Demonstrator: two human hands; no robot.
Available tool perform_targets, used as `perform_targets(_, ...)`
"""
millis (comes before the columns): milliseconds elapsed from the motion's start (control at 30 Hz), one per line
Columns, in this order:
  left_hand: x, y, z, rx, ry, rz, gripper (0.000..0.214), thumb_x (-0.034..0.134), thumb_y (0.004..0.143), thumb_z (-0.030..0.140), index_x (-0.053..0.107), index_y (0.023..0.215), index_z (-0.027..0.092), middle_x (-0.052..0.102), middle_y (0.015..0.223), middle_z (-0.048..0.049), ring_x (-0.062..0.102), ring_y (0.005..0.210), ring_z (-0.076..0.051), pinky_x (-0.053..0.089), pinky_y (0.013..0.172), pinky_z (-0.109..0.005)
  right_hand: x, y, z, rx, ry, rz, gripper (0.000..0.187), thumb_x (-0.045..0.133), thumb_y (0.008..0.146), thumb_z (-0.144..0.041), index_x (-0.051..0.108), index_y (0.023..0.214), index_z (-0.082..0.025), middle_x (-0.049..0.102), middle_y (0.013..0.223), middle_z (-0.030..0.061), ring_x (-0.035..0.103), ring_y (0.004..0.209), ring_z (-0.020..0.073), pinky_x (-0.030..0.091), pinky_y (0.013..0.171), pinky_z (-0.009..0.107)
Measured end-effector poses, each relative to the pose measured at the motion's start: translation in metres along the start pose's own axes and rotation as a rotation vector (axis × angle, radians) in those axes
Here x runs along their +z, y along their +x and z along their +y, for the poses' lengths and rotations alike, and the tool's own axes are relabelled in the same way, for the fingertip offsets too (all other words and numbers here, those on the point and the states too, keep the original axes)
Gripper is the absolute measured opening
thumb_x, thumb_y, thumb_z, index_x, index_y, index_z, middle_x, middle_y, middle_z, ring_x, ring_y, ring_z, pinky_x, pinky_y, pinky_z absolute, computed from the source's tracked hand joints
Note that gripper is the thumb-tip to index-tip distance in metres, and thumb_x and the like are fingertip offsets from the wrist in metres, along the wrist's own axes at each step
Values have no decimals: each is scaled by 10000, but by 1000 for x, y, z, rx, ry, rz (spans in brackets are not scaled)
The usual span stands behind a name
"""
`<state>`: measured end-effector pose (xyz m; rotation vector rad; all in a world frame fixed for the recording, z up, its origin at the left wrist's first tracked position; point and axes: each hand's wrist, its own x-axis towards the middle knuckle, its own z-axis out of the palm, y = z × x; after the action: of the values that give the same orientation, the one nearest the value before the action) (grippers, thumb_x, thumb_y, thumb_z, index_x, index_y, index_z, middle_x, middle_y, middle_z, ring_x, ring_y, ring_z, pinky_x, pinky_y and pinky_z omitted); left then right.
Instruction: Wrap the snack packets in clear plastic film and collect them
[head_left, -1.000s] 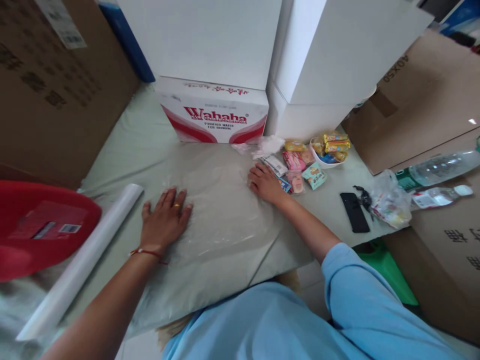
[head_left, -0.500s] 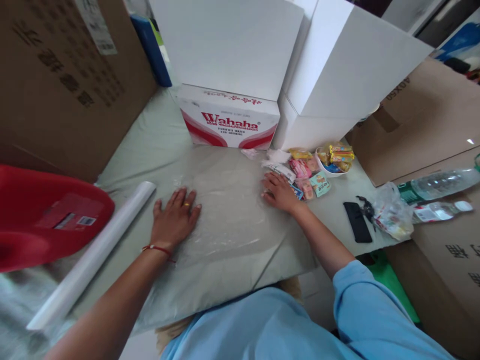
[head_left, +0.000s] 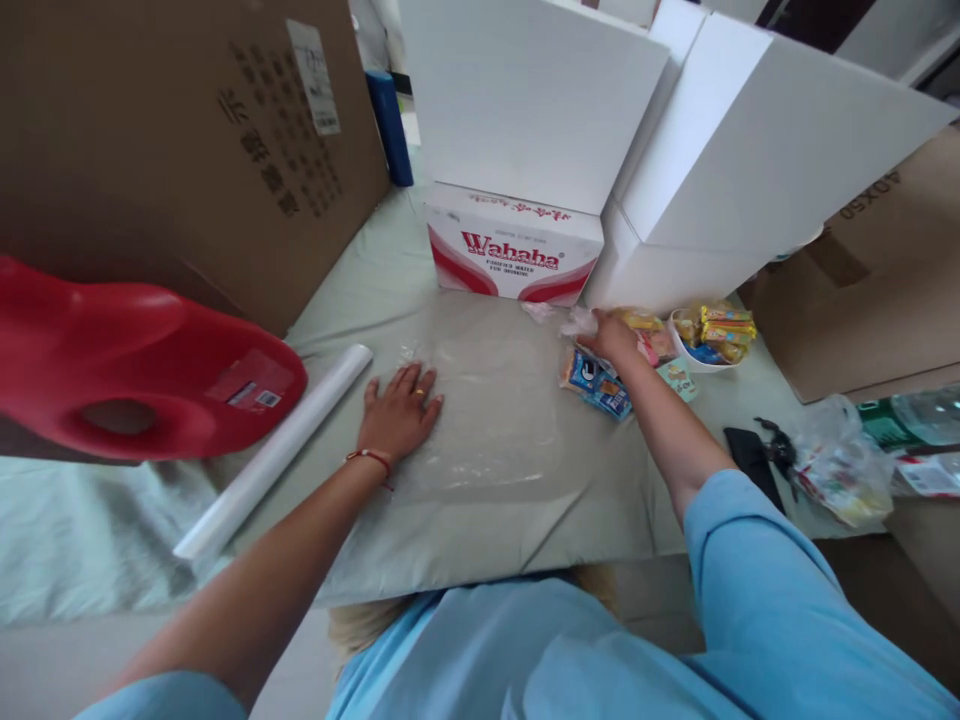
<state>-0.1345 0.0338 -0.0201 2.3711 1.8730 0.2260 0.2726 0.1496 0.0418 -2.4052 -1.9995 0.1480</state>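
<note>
My left hand (head_left: 400, 410) lies flat with fingers spread on the left edge of a clear plastic sheet (head_left: 495, 420), which is spread over the cloth-covered table. My right hand (head_left: 613, 338) reaches into a group of small snack packs, its fingers bent down beside a crumpled white wrapper (head_left: 579, 322). What lies under those fingers is mostly hidden. Blue snack packets (head_left: 596, 382) lie just in front of the hand. Pink packs (head_left: 656, 346) and a pale green packet (head_left: 679, 380) are partly covered by my wrist and forearm.
A white bowl (head_left: 694, 360) of yellow-wrapped snacks stands at the right. Behind the sheet is a Wahaba-style white and red carton (head_left: 517, 245). To the left are a white roll (head_left: 277, 450) and a red jug (head_left: 150, 365). A black phone (head_left: 750, 460) lies near the right edge.
My right hand has left the sheet's right edge and moved away from me onto the snack packs, uncovering the blue packets. My left hand stays on the sheet. The view has shifted left.
</note>
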Motion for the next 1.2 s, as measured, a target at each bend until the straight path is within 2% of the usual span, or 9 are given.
perform_targets(100,2,0,-1,-4,4,5,633,276,1063,494,453,1602,212,370,1714,-159,335,1591,-312,167,1273,-663,-4,5,-12,-16,-49,-26,461,592,1013,-458,708,1327,-141,708,1276,230,675,1206,337,510,986,396)
perform_targets(267,1,-1,0,-2,4,-2,617,301,1067,478,437,1616,230,362,1719,-153,326,1599,-302,162,1278,-659,-13,5,-28,-13,-7,178,494,337,1101,-363,685,1315,-85,687,1281,259,667,1210,353,499,1001,424)
perform_targets(367,1,-2,0,-3,-8,0,608,315,1070,468,428,1622,242,356,1723,-142,325,1601,-294,158,1286,-649,-16,1,-43,-67,20,153,470,487,1049,-340,610,1421,-81,632,1373,271,669,1205,371,514,1000,441)
perform_targets(433,2,-3,-1,-5,-19,15,597,325,1071,462,428,1624,260,353,1726,-133,331,1599,-287,146,1294,-637,-14,-11,-56,-112,32,82,635,633,967,-311,497,1547,-92,497,1539,305,666,1222,399,529,1001,474)
perform_targets(533,5,-4,-3,0,-41,31,591,343,1074,462,414,1633,284,347,1729,-122,324,1603,-281,116,1305,-625,3,-50,-73,-213,134,255,686,583,992,-331,404,1626,-140,275,1706,273,592,1349,440,518,1061,560)
perform_targets(600,7,-4,-4,9,-57,25,593,356,1075,472,403,1639,295,341,1731,-119,315,1608,-282,101,1309,-623,26,-83,-76,-391,274,332,586,453,1058,-365,437,1613,-180,394,1667,223,554,1418,386,511,1111,558)
perform_targets(733,8,-5,-7,19,-82,32,584,352,1082,498,412,1633,313,330,1736,-108,300,1614,-280,90,1313,-627,81,-142,-52,-718,276,147,530,484,1055,-461,555,1538,-255,537,1591,153,538,1454,347,459,1195,602)
perform_targets(1000,7,-8,-13,25,-160,45,524,338,1099,432,488,1585,304,375,1720,-77,347,1594,-260,94,1325,-614,114,-221,32,-353,459,266,520,467,1048,-443,521,1558,-355,549,1581,114,532,1463,354,528,1136,658)
perform_targets(1200,8,-3,-18,9,-229,66,504,423,1074,426,540,1545,291,348,1733,-98,321,1603,-287,174,1308,-624,124,-265,67,-311,433,276,475,568,962,-499,636,1431,-462,650,1473,77,644,1314,418,570,1032,728)
